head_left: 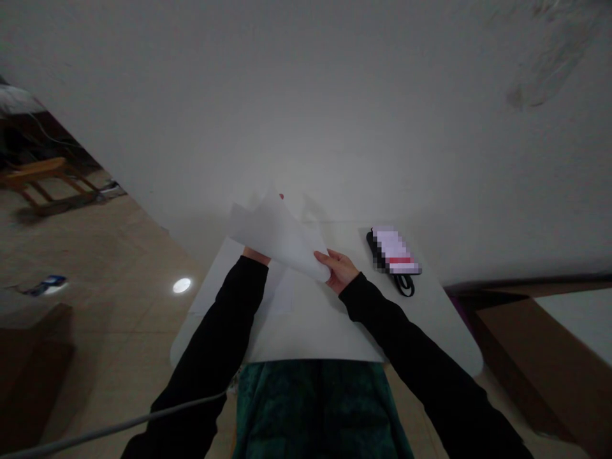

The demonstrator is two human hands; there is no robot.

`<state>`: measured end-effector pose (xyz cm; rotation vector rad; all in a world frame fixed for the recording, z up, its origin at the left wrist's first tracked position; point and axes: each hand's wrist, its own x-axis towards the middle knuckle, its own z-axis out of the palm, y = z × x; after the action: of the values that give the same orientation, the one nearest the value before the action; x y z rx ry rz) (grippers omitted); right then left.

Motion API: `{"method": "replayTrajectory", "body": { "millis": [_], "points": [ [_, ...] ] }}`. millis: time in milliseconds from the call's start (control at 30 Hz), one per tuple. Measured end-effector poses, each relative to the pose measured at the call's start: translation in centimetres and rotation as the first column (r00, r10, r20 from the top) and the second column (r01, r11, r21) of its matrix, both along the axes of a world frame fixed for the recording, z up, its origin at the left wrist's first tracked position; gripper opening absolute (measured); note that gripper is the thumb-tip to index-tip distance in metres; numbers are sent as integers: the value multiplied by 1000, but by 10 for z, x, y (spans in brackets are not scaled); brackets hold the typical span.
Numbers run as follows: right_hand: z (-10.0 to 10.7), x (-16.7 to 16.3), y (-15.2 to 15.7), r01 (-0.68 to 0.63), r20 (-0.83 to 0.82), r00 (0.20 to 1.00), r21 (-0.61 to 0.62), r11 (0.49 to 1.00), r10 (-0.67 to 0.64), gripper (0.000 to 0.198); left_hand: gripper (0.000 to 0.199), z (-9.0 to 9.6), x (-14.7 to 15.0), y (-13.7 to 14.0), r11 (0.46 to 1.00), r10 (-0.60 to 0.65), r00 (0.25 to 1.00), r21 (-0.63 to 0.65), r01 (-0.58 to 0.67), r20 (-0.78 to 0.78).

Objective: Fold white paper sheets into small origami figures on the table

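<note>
A white sheet of paper (282, 233) is lifted off the table and bends between my two hands. My right hand (342, 269) pinches its right corner, thumb on top. My left hand (257, 255) is behind the sheet. Only its wrist and what looks like a reddish fingertip above the paper's upper edge show, so its grip is hidden. More white paper (278, 293) lies flat on the table under my left forearm. Both of my arms wear black sleeves.
The white table (325, 338) stands against a grey-white wall (306, 115). A phone-like device with a blurred screen (396, 250) and a black strap (405, 285) lies on its right side. A grey cable (119, 424) crosses lower left. Cardboard boxes (549, 344) stand right; a wooden stool (45, 175) is far left.
</note>
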<state>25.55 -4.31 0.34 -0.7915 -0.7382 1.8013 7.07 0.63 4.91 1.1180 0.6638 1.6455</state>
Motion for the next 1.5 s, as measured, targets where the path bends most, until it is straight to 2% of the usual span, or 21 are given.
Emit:
{"method": "replayTrajectory", "body": {
  "millis": [167, 233, 300, 367, 433, 500, 567, 633, 800, 900, 967, 1033, 1100, 1133, 1167, 1200, 1300, 1333, 1367, 1400, 1500],
  "points": [
    [-4, 3, 5, 78, 65, 995, -67, 995, -74, 72, 29, -5, 2, -2, 995, -40, 996, -87, 47, 84],
    [-5, 3, 7, 85, 91, 993, -75, 994, -78, 80, 24, -11, 3, 1, 993, 31, 994, -117, -18, 104],
    [-5, 2, 7, 92, 154, 985, -63, 994, -82, 75, 16, -15, 4, 5, 986, 155, 983, -81, -147, 99],
    [-2, 1, 6, 127, 248, 960, 30, 991, -130, 60, 12, -15, 3, 8, 962, 273, 961, -4, -274, 49],
    [3, 1, 1, 153, 307, 925, 237, 960, -223, 54, 10, -13, 2, 8, 924, 380, 924, 61, -377, -35],
    [9, 0, -6, 128, 304, 906, 464, 877, -293, 55, 7, -9, 1, 4, 879, 474, 874, 108, -464, -104],
    [13, -2, -13, 80, 305, 901, 582, 809, -308, 67, 5, -5, 3, -1, 855, 515, 843, 158, -493, -157],
    [15, -4, -16, 81, 317, 887, 611, 788, -337, 67, 6, -4, 6, -5, 864, 497, 844, 203, -461, -199],
    [14, 4, -8, 196, 316, 847, 561, 805, -427, 33, 9, -7, 16, -6, 902, 425, 867, 204, -381, -261],
    [14, 18, 0, 237, 386, 687, 682, 692, -616, 34, 29, -9, 20, -10, 850, 521, 795, 276, -449, -311],
    [15, 27, 3, 233, 406, 527, 776, 586, -747, 38, 41, -11, 20, -15, 756, 646, 685, 412, -509, -337],
    [19, 36, 5, 183, 384, 392, 858, 480, -836, 38, 42, -17, 17, -20, 645, 756, 553, 546, -535, -351],
    [24, 43, 6, 86, 345, 311, 918, 388, -885, 37, 39, -27, 15, -23, 547, 833, 437, 622, -561, -340],
    [26, 45, 7, 36, 330, 288, 935, 354, -899, 36, 40, -33, 15, -25, 521, 851, 405, 637, -568, -335],
    [27, 47, 8, -6, 324, 269, 942, 334, -907, 35, 40, -38, 17, -28, 530, 845, 405, 642, -554, -348],
    [27, 48, 9, -37, 324, 249, 945, 326, -913, 33, 38, -42, 20, -31, 579, 812, 434, 635, -512, -390],
    [24, 45, 10, -131, 355, 222, 934, 333, -908, 29, 24, -44, 39, -47, 817, 547, 593, 530, -226, -591],
    [22, 42, 10, -174, 371, 234, 925, 336, -899, 29, 21, -40, 46, -52, 873, 434, 615, 475, -108, -658],
    [19, 38, 10, -221, 387, 252, 915, 336, -887, 29, 24, -35, 52, -56, 903, 358, 618, 427, -39, -700],
    [17, 35, 9, -263, 401, 266, 905, 334, -877, 29, 27, -29, 57, -58, 905, 351, 636, 424, -41, -688],
    [11, 26, 7, -355, 415, 263, 881, 313, -871, 29, 28, -14, 59, -57, 877, 401, 624, 479, -49, -671]
  ]
}}
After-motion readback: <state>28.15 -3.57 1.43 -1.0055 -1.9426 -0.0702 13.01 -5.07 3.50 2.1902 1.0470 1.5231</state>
